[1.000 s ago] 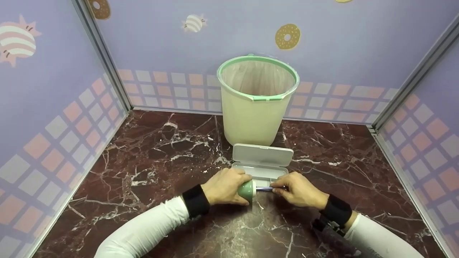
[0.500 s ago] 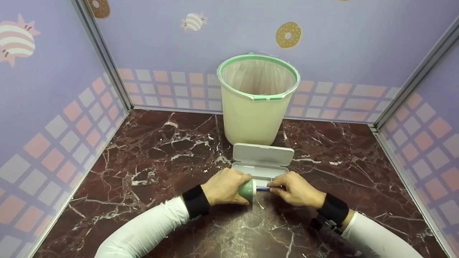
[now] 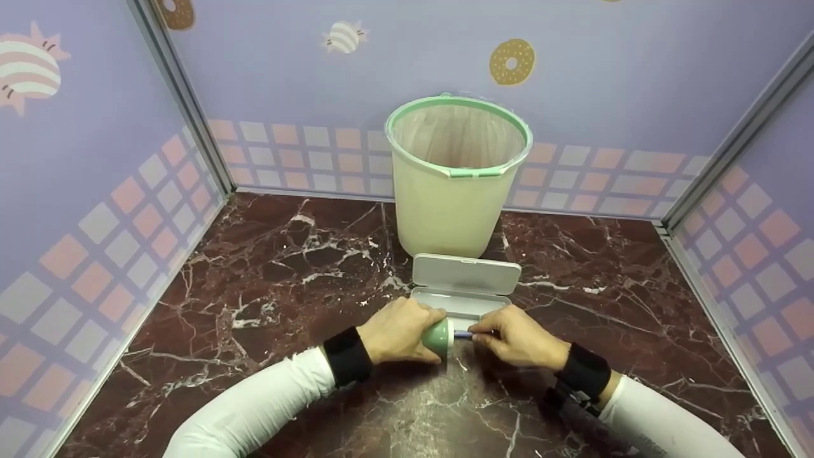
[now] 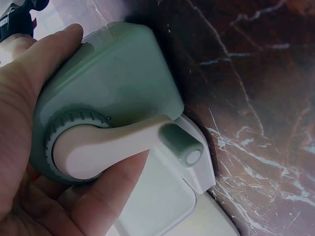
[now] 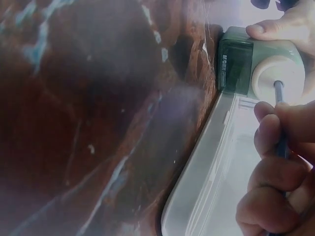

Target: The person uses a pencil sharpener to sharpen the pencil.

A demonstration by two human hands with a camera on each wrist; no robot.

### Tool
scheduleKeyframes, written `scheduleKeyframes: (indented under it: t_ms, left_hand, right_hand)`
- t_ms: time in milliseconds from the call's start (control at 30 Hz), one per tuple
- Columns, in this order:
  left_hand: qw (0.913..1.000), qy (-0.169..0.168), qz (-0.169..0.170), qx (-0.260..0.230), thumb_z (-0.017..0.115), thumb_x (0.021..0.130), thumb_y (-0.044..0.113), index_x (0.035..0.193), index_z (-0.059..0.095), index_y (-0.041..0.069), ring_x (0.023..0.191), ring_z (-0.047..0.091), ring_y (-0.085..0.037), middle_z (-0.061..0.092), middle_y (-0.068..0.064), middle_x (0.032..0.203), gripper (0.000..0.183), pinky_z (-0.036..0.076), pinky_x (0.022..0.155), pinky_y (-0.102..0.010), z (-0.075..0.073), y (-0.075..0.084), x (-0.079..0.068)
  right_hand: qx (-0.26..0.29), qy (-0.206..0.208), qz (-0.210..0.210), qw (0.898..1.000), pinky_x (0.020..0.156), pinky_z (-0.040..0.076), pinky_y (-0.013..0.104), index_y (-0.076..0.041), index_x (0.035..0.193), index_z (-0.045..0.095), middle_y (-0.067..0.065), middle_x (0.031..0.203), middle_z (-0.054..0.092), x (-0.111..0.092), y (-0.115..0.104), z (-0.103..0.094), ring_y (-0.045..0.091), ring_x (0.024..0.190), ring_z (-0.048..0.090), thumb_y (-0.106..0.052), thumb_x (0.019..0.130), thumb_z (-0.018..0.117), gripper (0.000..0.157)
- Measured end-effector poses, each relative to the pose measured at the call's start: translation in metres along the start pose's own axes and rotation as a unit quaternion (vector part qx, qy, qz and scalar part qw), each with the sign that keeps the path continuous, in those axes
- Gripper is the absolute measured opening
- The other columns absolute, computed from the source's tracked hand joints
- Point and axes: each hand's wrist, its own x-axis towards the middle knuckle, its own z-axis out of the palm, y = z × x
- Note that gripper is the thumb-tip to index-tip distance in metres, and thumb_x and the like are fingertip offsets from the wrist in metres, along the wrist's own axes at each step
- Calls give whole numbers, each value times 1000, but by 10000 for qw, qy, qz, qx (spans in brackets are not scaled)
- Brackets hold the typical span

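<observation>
A green crank pencil sharpener (image 4: 138,73) with a pale crank handle (image 4: 113,147) lies within the grip of my left hand (image 3: 400,331), thumb on one side and fingers on the other. Its round white front faces right. My right hand (image 3: 521,336) pinches a blue-grey pencil (image 5: 279,92) between thumb and fingers, the pencil's front end inside the sharpener's hole. Only a short stretch of pencil shows between the fingertips and the sharpener in the head view. Just behind both hands, a white pencil case (image 3: 467,273) stands with its lid raised; the hands cover part of its tray.
A tall cream trash bin (image 3: 451,210) with a green rim and a plastic liner stands behind the case. The dark red marbled tabletop (image 3: 305,254) is enclosed by patterned panels (image 3: 305,76) at the back and both sides.
My right hand has slid slightly left toward the sharpener, so less of the pencil shows between them. The left hand, sharpener and case have stayed in place.
</observation>
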Motion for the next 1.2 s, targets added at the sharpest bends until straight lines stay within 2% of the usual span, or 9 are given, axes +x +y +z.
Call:
scheduleKeyframes:
  t_ms: [167,467,633,833,1200]
  left_hand:
    - [10000,-21,-7,-13,100,80,46,107,72,18,69,61,-6,78,6,89,48,54,62,-19,0,0,-1]
    - [10000,-16,-37,-26,100,81,46,103,71,18,66,56,-5,75,7,85,46,49,59,-17,-1,-1,-1]
    - [10000,11,-10,13,101,80,46,104,71,17,66,56,-4,75,7,85,47,49,60,-17,-1,-1,-2]
    - [9999,31,15,98,101,80,46,100,70,18,65,53,-4,72,8,82,47,49,59,-17,-2,-1,-2]
    - [9995,46,67,320,100,80,49,103,70,16,67,62,-7,75,5,86,50,56,61,-18,0,-1,0]
  right_hand:
    - [45,20,-13,10000,70,58,27,-7,99,88,0,79,80,3,-1,2,2,72,64,2,92,78,14]
    - [208,-49,91,9997,67,51,21,-6,98,88,0,77,78,6,-3,3,-2,70,56,2,92,78,15]
    - [457,-207,161,9986,66,50,19,-5,101,88,5,79,80,9,-3,2,-4,69,54,4,93,76,17]
    - [640,-243,38,9976,63,47,14,-2,100,88,11,76,79,11,-3,4,-6,66,50,8,90,75,19]
    - [543,-272,70,9981,62,47,17,-3,99,87,11,77,80,11,-3,3,-5,65,50,9,88,73,21]
